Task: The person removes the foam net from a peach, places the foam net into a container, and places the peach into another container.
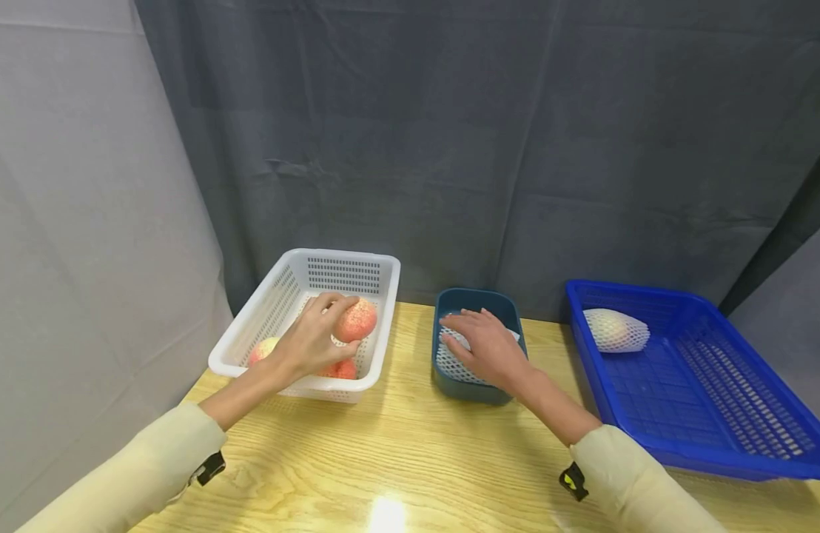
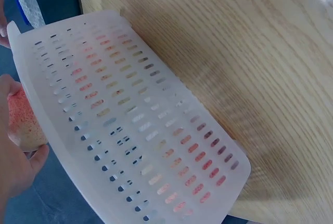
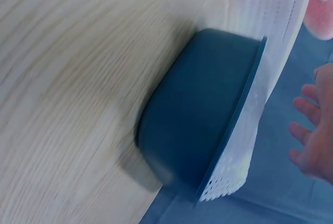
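Note:
My left hand point(image 1: 308, 339) grips a red-and-yellow peach point(image 1: 358, 320) between thumb and fingers, over the white plastic basket point(image 1: 343, 275). Below it in the basket lie more peaches, one reddish peach point(image 1: 345, 369) and one paler peach point(image 1: 262, 350) showing past the hand. In the left wrist view the held peach point(image 2: 23, 120) is above the basket's rim. My right hand point(image 1: 488, 346) hovers over the small teal bin point(image 1: 473, 391), fingers spread and holding nothing. White foam net sleeves point(image 1: 456, 364) fill the bin, partly hidden by that hand.
A large blue basket point(image 1: 690, 422) stands to the right, with a peach in a white foam net point(image 1: 615, 331) at its back left. The wooden table point(image 1: 410, 451) carries all three containers. A dark grey curtain point(image 1: 450, 148) hangs behind them.

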Demonstrator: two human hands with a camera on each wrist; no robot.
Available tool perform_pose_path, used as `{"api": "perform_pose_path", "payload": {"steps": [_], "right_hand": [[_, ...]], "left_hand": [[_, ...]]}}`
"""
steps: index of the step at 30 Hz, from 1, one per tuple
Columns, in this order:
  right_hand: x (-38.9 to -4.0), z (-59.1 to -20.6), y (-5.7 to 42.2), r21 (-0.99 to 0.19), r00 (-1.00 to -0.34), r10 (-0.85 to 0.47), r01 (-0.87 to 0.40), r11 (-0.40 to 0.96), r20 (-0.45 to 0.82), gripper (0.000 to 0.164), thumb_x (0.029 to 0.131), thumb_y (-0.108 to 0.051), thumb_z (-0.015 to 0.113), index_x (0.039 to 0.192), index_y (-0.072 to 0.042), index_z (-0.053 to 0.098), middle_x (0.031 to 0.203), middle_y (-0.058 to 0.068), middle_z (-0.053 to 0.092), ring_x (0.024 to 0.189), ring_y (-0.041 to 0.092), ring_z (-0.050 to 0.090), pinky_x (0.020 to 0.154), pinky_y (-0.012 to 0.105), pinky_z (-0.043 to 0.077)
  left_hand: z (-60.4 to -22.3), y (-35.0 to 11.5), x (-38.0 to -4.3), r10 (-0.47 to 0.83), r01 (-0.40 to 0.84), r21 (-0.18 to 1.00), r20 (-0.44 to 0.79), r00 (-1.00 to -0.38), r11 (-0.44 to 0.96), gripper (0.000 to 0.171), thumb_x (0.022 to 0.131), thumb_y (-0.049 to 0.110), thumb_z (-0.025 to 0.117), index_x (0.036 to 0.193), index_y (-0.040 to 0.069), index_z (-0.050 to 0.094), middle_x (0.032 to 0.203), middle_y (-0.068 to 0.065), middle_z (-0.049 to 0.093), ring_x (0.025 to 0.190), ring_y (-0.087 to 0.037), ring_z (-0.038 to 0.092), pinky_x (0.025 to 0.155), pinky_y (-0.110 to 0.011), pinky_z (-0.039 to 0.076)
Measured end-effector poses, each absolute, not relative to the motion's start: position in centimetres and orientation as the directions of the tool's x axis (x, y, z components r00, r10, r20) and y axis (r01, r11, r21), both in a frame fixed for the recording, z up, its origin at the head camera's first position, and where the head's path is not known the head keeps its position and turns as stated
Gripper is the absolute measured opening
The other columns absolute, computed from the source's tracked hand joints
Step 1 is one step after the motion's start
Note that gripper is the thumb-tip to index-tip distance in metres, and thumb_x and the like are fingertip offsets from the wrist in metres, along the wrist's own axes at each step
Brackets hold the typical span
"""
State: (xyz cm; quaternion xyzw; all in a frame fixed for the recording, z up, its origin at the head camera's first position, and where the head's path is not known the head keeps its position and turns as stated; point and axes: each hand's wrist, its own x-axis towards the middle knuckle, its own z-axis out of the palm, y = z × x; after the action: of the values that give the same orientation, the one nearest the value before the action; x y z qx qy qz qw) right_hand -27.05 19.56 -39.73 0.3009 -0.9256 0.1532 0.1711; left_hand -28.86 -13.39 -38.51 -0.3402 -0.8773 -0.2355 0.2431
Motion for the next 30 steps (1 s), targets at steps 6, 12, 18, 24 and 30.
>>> {"api": "perform_pose_path", "payload": {"steps": [6,12,18,24,30], "right_hand": [[-26.2,-39.5,17.8,-0.145,-0.708,-0.578,-0.674,0.724,0.407,0.035,0.102,-0.032,0.059,0.132,-0.016,0.067,0.130,0.004,0.065,0.131,0.034,0.051,0.114,0.061,0.022],[-25.5,-39.3,16.3,-0.158,-0.665,-0.630,-0.727,0.668,0.401,0.039,0.101,-0.038,0.058,0.133,-0.017,0.066,0.133,0.004,0.064,0.134,0.032,0.048,0.115,0.059,0.022],[-25.4,-39.3,15.2,-0.171,-0.627,-0.682,-0.771,0.614,0.377,0.040,0.101,-0.039,0.058,0.134,-0.017,0.065,0.135,0.003,0.062,0.136,0.033,0.045,0.115,0.053,0.026],[-25.3,-39.5,14.5,-0.189,-0.599,-0.710,-0.797,0.574,0.370,0.041,0.100,-0.037,0.061,0.136,-0.018,0.064,0.136,0.003,0.061,0.138,0.029,0.043,0.113,0.049,0.031],[-25.4,-39.7,13.5,-0.201,-0.583,-0.726,-0.811,0.550,0.365,0.040,0.099,-0.036,0.063,0.136,-0.019,0.064,0.135,0.001,0.062,0.136,0.026,0.046,0.113,0.046,0.032]], "left_hand": [[-38.5,-13.8,-29.4,0.477,0.683,0.258,0.550,-0.685,0.683,0.065,0.075,0.020,0.081,0.135,0.008,0.058,0.121,-0.014,0.058,0.108,-0.032,0.056,0.085,-0.044,0.053],[-38.5,-14.0,-30.0,0.481,0.659,0.255,0.509,-0.714,0.708,0.066,0.076,0.019,0.081,0.136,0.009,0.057,0.122,-0.014,0.058,0.108,-0.034,0.055,0.086,-0.045,0.053],[-38.8,-14.0,-30.3,0.478,0.633,0.260,0.468,-0.743,0.729,0.068,0.077,0.022,0.081,0.138,0.009,0.056,0.126,-0.015,0.056,0.111,-0.035,0.054,0.086,-0.048,0.053],[-39.3,-13.9,-30.7,0.488,0.623,0.240,0.442,-0.753,0.744,0.069,0.079,0.026,0.079,0.140,0.008,0.055,0.128,-0.018,0.055,0.114,-0.037,0.054,0.086,-0.049,0.053],[-39.5,-14.1,-31.1,0.493,0.614,0.227,0.418,-0.763,0.756,0.067,0.080,0.028,0.078,0.140,0.010,0.055,0.128,-0.017,0.056,0.115,-0.036,0.053,0.088,-0.048,0.052]]}}
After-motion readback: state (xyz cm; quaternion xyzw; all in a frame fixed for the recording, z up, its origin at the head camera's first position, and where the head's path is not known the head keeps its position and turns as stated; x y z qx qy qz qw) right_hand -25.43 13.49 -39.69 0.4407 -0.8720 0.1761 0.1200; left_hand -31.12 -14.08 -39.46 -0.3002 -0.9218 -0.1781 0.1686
